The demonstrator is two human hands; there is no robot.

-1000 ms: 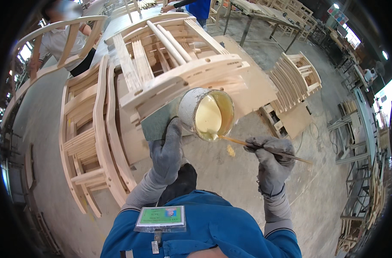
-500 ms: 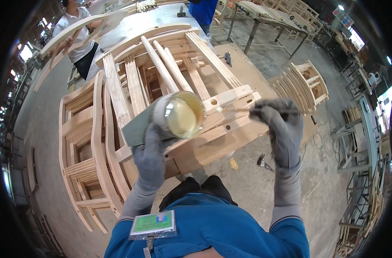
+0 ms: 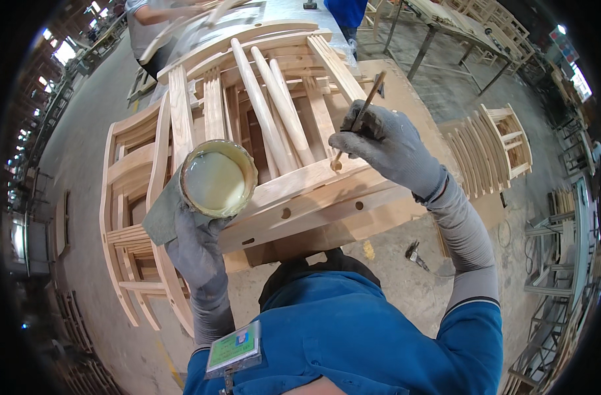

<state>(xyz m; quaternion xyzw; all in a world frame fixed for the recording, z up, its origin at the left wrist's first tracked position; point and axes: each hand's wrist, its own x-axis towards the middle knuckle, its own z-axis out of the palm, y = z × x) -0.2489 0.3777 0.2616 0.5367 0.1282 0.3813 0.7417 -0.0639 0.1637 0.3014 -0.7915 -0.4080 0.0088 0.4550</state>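
I hold a round cup (image 3: 250, 172) in my left hand (image 3: 200, 247), the gloved grip closed around its underside and lower wall, and a flat grey-green piece (image 3: 161, 214) is pinned in the same grip, sticking out to the left. The cup is tilted so its open mouth faces me, above the near left part of the table (image 3: 412, 102). Inside is a pale cream liquid (image 3: 211, 185); it lies below the rim, leaving a band of yellowish, smeared inner wall bare on the right. How deep it goes I cannot tell.

My right hand (image 3: 399, 145) grasps a thin stick (image 3: 371, 97) between thumb and fingers, slanting, upper end up and to the right. Its lower tip is at a round hole in a wooden rail (image 3: 300, 183), near the table's near edge; whether it goes inside I cannot tell. More holes show in the wooden bar (image 3: 320, 212) closer to me. Behind the rail, smooth round rods (image 3: 255, 102) lie over the stacked wooden frames (image 3: 211, 99), reaching toward the table's far edge.
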